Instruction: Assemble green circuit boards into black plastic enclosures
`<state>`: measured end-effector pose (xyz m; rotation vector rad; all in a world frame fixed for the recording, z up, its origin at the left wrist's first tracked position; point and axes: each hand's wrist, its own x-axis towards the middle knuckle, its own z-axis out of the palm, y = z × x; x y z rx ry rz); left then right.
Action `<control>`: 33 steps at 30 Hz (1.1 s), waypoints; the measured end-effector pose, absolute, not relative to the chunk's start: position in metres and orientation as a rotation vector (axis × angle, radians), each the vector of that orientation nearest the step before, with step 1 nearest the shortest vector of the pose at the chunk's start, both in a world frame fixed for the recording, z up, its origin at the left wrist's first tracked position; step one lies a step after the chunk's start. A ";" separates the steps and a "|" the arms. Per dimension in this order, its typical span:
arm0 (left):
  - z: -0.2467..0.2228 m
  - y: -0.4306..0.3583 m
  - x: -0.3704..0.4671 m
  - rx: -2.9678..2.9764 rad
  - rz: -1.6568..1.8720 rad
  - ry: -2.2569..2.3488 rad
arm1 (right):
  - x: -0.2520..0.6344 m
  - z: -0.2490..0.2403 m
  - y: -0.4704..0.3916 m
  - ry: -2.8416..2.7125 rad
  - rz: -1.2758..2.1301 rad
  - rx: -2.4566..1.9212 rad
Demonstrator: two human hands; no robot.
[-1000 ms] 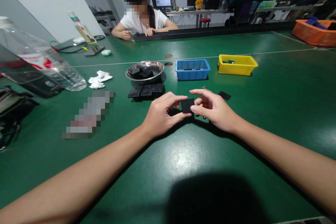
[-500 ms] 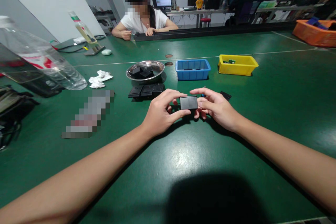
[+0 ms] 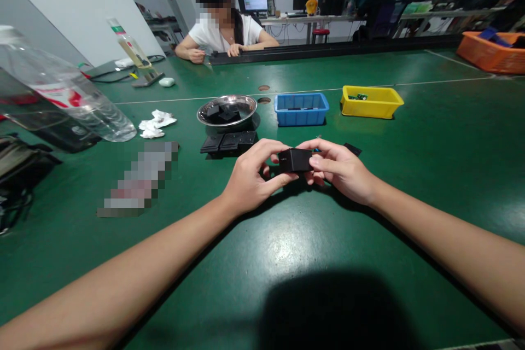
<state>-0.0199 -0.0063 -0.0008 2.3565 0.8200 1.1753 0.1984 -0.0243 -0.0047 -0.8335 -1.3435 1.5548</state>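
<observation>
"Well, what lay nearest you?"

"A dark shadow (image 3: 336, 317) fell across the near part of the green table (image 3: 197, 284), right of the middle."

"And your hands?"

"They met on one thing, a small black box (image 3: 296, 160), above the table. My left hand (image 3: 252, 178) pinched its left end, fingers along the top and thumb at the lower edge. My right hand (image 3: 344, 170) gripped the right end, its thumb against the face towards me."

"Was anything just beyond them?"

"Yes, a flat dark piece (image 3: 353, 149) showed behind my right hand. Past my left hand, some black flat pieces (image 3: 229, 144) lay side by side, just on the near side of a shiny metal bowl (image 3: 248, 106). Black blocks (image 3: 223, 114) sat in that bowl."

"What stood to its right?"

"First a blue bin (image 3: 301, 117), with dark pieces inside that I couldn't make out well, then a yellow bin (image 3: 367, 109) holding small green boards (image 3: 359, 97). White crumpled tissue (image 3: 156, 122) lay left of the bowl."

"And farther off?"

"An orange basket (image 3: 488, 60) stood far right. Across the table sat a person in a white top (image 3: 250, 27), hands near the long black bars (image 3: 328, 52)."
</observation>
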 end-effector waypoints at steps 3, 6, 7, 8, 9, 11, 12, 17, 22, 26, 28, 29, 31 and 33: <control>-0.001 -0.006 -0.020 2.367 1.160 0.795 | 0.197 -0.005 -0.024 -1.355 1.557 -0.867; -0.001 -0.006 -0.021 2.386 1.158 0.772 | 0.194 -0.005 -0.025 -1.447 1.470 -0.938; -0.001 -0.005 -0.020 2.390 1.162 0.764 | 0.194 -0.005 -0.026 -1.466 1.447 -0.951; -0.002 -0.005 -0.020 2.393 1.165 0.758 | 0.193 -0.005 -0.027 -1.473 1.435 -0.957; -0.002 -0.005 -0.020 2.397 1.166 0.757 | 0.193 -0.004 -0.027 -1.473 1.429 -0.956; -0.002 -0.005 -0.020 2.405 1.169 0.761 | 0.192 -0.004 -0.028 -1.469 1.422 -0.949; -0.003 -0.004 -0.020 2.411 1.169 0.764 | 0.192 -0.004 -0.029 -1.474 1.415 -0.949; -0.002 -0.005 -0.020 2.442 1.149 0.751 | 0.192 -0.005 -0.029 -1.500 1.425 -0.956; -0.002 -0.007 -0.019 2.426 1.122 0.785 | 0.197 -0.002 -0.026 -1.336 1.551 -0.875; -0.002 -0.007 -0.020 2.421 1.099 0.796 | 0.198 0.002 -0.028 -1.154 1.696 -0.811; -0.001 -0.007 -0.020 2.413 1.107 0.799 | 0.197 0.001 -0.029 -1.108 1.713 -0.809; -0.001 -0.007 -0.020 2.408 1.119 0.804 | 0.196 0.000 -0.028 -1.102 1.701 -0.821; -0.002 -0.007 -0.020 2.400 1.140 0.824 | 0.195 -0.002 -0.028 -1.113 1.662 -0.851; -0.002 -0.007 -0.021 2.395 1.146 0.846 | 0.194 -0.005 -0.027 -1.158 1.625 -0.861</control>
